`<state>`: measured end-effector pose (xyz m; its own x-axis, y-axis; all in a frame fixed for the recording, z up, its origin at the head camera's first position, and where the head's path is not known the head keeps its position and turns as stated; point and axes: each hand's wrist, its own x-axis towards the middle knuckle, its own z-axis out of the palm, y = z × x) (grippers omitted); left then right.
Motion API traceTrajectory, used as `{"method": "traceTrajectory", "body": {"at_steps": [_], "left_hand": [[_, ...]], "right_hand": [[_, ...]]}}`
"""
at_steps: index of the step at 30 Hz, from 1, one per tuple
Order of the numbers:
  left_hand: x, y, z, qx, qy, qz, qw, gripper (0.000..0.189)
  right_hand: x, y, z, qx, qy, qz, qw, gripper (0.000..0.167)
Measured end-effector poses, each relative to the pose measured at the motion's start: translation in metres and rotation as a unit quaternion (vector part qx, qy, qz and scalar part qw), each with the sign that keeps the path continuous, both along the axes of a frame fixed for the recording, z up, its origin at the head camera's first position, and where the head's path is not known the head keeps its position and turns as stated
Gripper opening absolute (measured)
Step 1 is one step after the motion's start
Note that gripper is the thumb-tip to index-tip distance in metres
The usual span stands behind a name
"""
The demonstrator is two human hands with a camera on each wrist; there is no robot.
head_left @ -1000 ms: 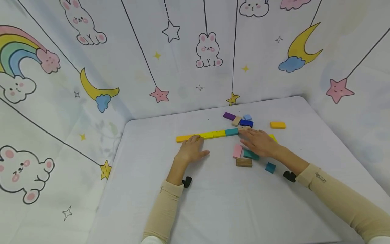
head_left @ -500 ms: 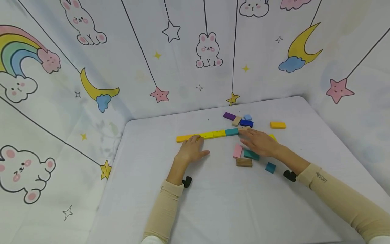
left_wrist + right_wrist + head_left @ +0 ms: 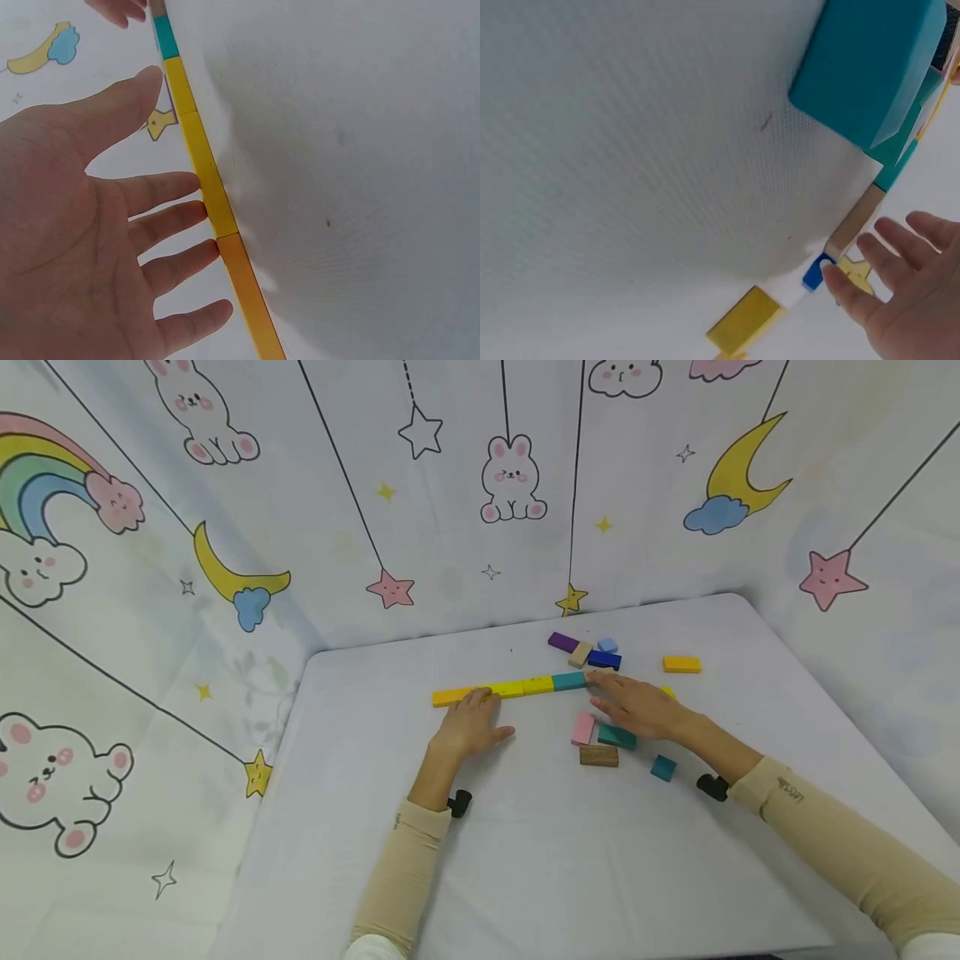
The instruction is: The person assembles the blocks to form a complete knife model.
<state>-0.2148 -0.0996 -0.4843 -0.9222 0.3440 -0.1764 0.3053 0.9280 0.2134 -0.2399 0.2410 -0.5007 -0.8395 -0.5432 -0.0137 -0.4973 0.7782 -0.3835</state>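
A straight row of flat blocks runs across the table: an orange block at the left end, two yellow blocks, a teal block, and a natural wood block at the right end. My left hand rests its spread fingertips on the row's near side, around the seam of the orange and yellow blocks; its thumb stands apart. My right hand, fingers extended, has its fingertips right at the wood block, mostly covering it in the head view. Neither hand grips a block.
Behind the row lie purple, wood, dark blue and light blue blocks. Nearer are pink, green, brown and teal ones. A yellow-orange block lies far right.
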Motion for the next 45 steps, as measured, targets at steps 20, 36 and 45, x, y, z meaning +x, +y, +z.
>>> {"method": "traceTrajectory", "body": {"at_steps": [20, 36, 45], "left_hand": [[-0.003, -0.005, -0.003, -0.004, -0.002, 0.000, 1.0000, 0.074], [-0.005, -0.007, -0.001, 0.000, -0.002, -0.007, 1.0000, 0.074], [-0.003, -0.006, 0.002, 0.007, -0.004, -0.008, 0.9999, 0.074]], "right_hand": [[0.039, -0.008, 0.009, -0.017, 0.017, 0.082, 0.9964, 0.040], [0.056, 0.002, 0.002, -0.026, 0.062, 0.134, 0.9887, 0.042], [0.055, 0.000, 0.001, -0.011, 0.045, 0.123, 0.9913, 0.049]]}}
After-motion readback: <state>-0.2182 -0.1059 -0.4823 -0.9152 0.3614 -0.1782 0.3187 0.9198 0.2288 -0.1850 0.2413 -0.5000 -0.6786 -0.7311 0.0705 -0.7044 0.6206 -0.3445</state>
